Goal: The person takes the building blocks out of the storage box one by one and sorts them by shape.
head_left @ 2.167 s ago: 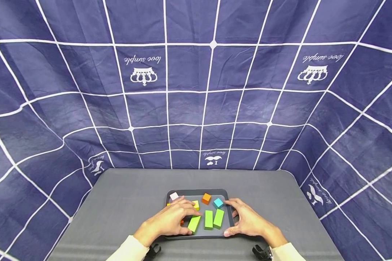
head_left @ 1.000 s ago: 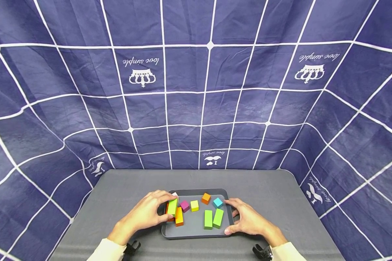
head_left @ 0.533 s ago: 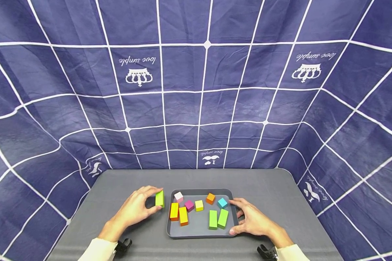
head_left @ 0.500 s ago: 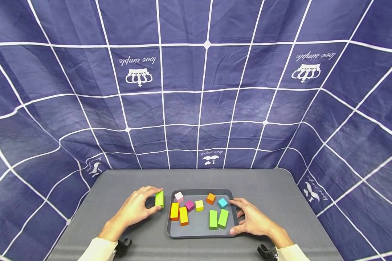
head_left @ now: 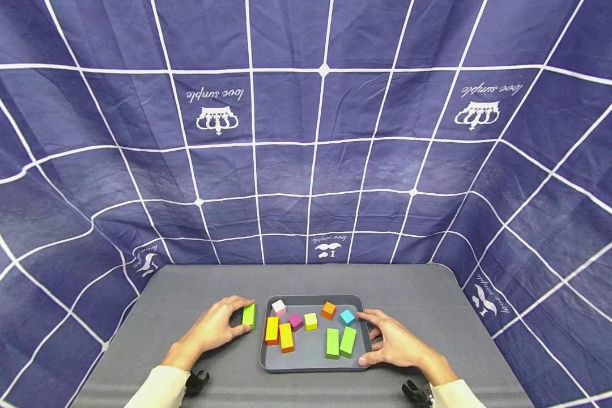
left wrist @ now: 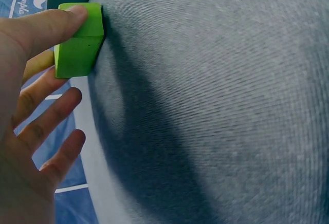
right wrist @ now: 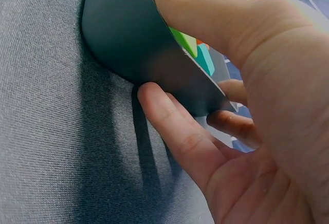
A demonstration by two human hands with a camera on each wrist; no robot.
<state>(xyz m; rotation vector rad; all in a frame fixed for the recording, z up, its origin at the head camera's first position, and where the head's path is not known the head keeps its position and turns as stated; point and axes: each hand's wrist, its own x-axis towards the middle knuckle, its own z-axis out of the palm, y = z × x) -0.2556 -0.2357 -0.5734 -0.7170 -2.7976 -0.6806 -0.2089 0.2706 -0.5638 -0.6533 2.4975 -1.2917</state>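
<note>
Your left hand (head_left: 215, 330) pinches a lime-green rectangular block (head_left: 249, 315) between thumb and fingertips, its grip closed on the block's sides. The block rests on the grey surface (head_left: 194, 294), just beside the left rim of the dark grey tray (head_left: 311, 367) and outside it. In the left wrist view the same block (left wrist: 79, 47) sits low against the cloth-textured surface with your thumb lying along its upper face; your other fingers (left wrist: 49, 118) are spread and loosely bent below it.

Your right hand (head_left: 394, 345) grasps the tray's right edge: the thumb lies over the rim and the fingers curl underneath, as the right wrist view shows, where the tray (right wrist: 123, 34) is held between thumb above and fingers (right wrist: 169, 126) below.

Inside the tray lie two more green blocks (head_left: 339, 342) side by side near your right hand, two long yellow-and-orange blocks (head_left: 279, 333) at the left, and small cubes: a white-pink cube (head_left: 279, 307), a magenta cube (head_left: 296, 321), a yellow cube (head_left: 311, 321), an orange cube (head_left: 328, 310) and a cyan cube (head_left: 347, 317).

A dark blue cloth with a white grid (head_left: 306, 141) hangs behind and around the surface.
</note>
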